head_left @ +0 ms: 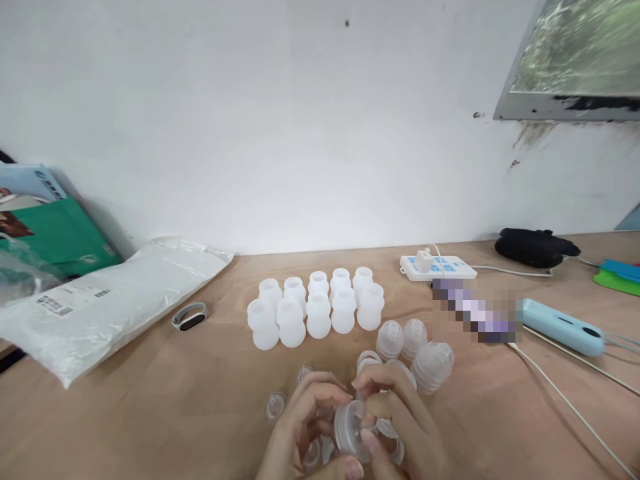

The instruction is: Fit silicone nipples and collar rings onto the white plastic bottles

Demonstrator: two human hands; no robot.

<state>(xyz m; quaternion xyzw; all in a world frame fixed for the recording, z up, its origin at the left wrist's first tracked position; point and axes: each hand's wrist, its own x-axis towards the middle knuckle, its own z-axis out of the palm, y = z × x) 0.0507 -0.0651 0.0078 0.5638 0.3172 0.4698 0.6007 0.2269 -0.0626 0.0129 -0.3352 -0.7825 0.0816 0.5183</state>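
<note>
Low in the head view, my left hand (293, 430) and my right hand (413, 423) are closed together around a clear ridged bottle collar (346, 430). My left fingers curl over its top and left side, with the thumb below. My right thumb and fingers pinch its right side and opening; whether something small sits inside is unclear. Under and behind the hands lie several clear rings (369, 359), partly hidden. A small clear bottle nipple (275, 405) rests left of my left hand. Three domed clear caps (433, 367) stand beyond my right hand.
Two rows of white bottles (319, 315) stand upright ahead. To the left are a grey-strapped wristband (191, 318) and a white plastic parcel (120, 293). At right are a power strip (455, 267), a light-blue device (563, 327), a black case (535, 248) and trailing cables.
</note>
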